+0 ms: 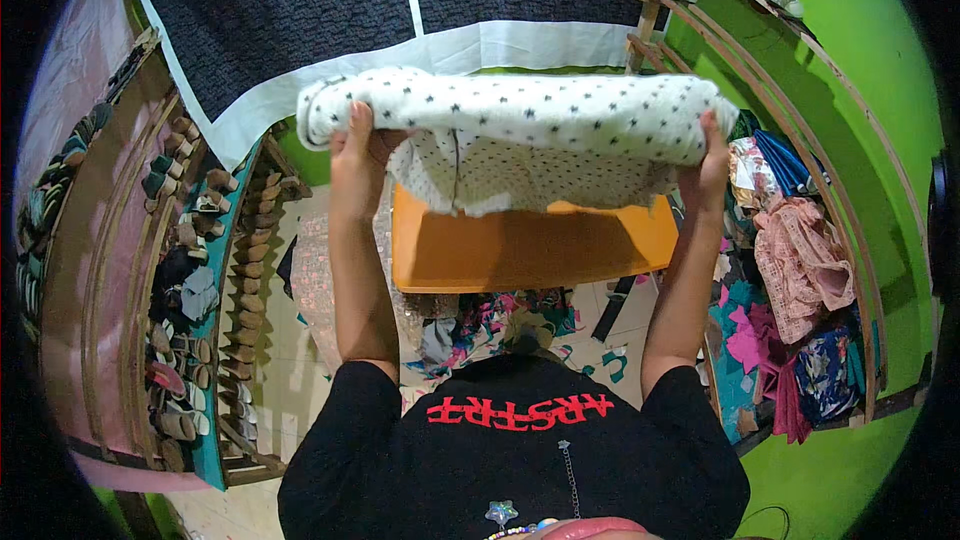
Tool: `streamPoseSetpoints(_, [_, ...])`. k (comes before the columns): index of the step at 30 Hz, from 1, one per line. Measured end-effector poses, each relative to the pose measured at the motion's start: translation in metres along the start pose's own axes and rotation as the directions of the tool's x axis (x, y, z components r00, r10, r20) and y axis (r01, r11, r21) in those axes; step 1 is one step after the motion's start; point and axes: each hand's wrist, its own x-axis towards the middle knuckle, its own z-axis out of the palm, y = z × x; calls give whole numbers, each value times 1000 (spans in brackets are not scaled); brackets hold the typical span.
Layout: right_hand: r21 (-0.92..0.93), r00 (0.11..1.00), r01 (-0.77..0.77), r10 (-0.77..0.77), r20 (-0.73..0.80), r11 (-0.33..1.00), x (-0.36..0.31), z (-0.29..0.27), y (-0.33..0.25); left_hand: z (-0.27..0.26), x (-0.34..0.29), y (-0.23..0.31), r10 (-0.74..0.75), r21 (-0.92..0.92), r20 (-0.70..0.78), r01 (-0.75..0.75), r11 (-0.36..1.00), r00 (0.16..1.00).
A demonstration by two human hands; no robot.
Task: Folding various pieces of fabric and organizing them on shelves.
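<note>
A white cloth with small dark stars [530,112] is stretched between my hands, its upper edge rolled or folded over and a looser layer hanging below. My left hand [362,152] grips the cloth near its left end, thumb on the front. At the opposite end my right hand [708,168] holds it the same way. Both arms reach forward, so the cloth hangs above an orange table [530,250]. Part of the tabletop is hidden behind the cloth. The fingers behind the fabric are mostly out of sight.
Fabric scraps [510,325] litter the tiled floor under the table, beside a sequined cloth [330,260]. Racks on the left carry rows of shoes [255,270]. Along the right, a wooden shelf has folded fabrics and a pink lace cloth [800,260]. A dark curtain [290,30] hangs ahead.
</note>
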Motion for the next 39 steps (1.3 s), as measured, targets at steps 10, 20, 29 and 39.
streamPoseSetpoints(10, [-428, 984, -22, -55, -167, 903, 103, 3, 36, 7, 90, -35, -385, 72, -37, 387, 919, 922])
streamPoseSetpoints(20, [-416, 979, -190, 142, -145, 889, 181, -49, 142, -43, 160, -204, -445, -112, -95, 435, 894, 891])
streamPoseSetpoints(29, [-760, 827, -551, 351, -440, 345, 129, -216, 322, -144, 23, -404, -720, 69, -428, 814, 576, 546])
streamPoseSetpoints(39, [-769, 769, -634, 163, -618, 78, 120, -210, 281, -121, -16, -397, -575, 7, -702, 812, 583, 419])
